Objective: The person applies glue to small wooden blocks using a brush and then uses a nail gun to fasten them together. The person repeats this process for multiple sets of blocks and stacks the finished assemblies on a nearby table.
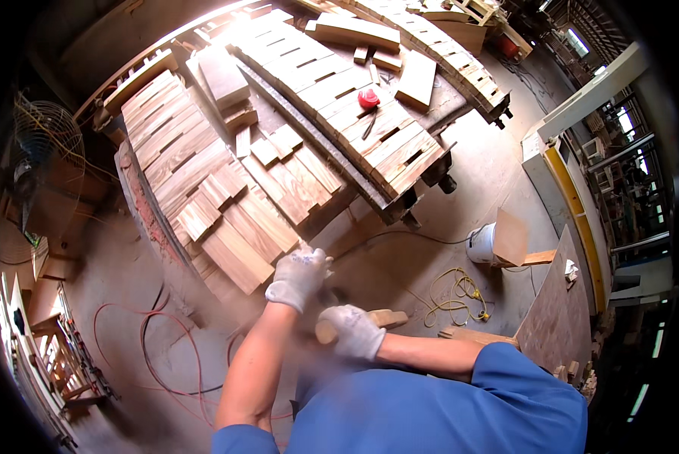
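My left hand [298, 278], in a white work glove, is closed just off the near end of a row of pale wooden boards [237, 257]. Its fingers curl away from view, and whatever they hold is hidden. Lower and to the right, my right hand [355, 333], gloved as well, grips a short wooden piece [387, 318] whose ends show on both sides of the glove. Between the two hands lies a dark, blurred patch with a dusty haze around it.
Slatted wooden assemblies [332, 91] rest on long racks ahead, with a red tool [368, 98] on top. A white bucket [482, 244], a coiled yellow cord [457, 299] and a leaning panel [555, 310] stand right. Red hoses [184, 333] cross the floor left, below a fan [48, 136].
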Tool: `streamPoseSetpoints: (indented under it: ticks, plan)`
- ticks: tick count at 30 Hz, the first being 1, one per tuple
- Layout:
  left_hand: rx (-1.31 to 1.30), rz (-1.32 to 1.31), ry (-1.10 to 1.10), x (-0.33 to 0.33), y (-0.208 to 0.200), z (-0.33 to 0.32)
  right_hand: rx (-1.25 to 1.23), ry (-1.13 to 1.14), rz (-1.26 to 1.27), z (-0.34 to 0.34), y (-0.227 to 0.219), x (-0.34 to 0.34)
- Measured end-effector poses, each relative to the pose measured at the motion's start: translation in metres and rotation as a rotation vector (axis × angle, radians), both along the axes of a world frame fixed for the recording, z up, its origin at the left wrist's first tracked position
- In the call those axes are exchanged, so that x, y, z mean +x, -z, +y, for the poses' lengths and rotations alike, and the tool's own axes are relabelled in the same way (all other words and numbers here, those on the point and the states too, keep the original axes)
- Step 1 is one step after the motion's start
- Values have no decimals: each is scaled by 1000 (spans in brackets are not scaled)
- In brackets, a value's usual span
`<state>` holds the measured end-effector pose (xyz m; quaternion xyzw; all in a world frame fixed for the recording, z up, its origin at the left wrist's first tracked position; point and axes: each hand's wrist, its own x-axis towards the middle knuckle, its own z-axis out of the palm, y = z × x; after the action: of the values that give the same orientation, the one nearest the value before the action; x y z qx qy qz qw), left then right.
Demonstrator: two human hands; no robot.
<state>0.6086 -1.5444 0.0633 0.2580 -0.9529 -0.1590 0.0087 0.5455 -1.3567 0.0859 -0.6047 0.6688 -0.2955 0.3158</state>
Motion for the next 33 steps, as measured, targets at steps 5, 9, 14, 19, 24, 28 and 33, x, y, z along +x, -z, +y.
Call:
streamPoseSetpoints:
  ticks: [5, 9, 14, 19, 24, 28, 33]
  plan:
    - [6, 54, -10, 1, 18, -1, -174, -103, 520, -29, -84, -83]
    - [-2, 33, -34, 1, 19, -2, -323, -281, 806, -83, -121, -144]
    - [-50, 99, -48, 2, 27, 0, -40, -504, 1158, -151, -75, -221]
    - [-61, 55, -33, 2, 24, 0, 305, -592, 1214, -175, -16, -229]
    - [83, -96, -34, -1, -4, -1, 244, -496, 1186, -152, -6, -197]
    - [-52, 71, -52, 8, 18, 2, -426, -255, 590, -84, -13, -141]
    - [-38, 35, -23, -1, 10, 2, 797, 213, -497, -18, 89, -81]
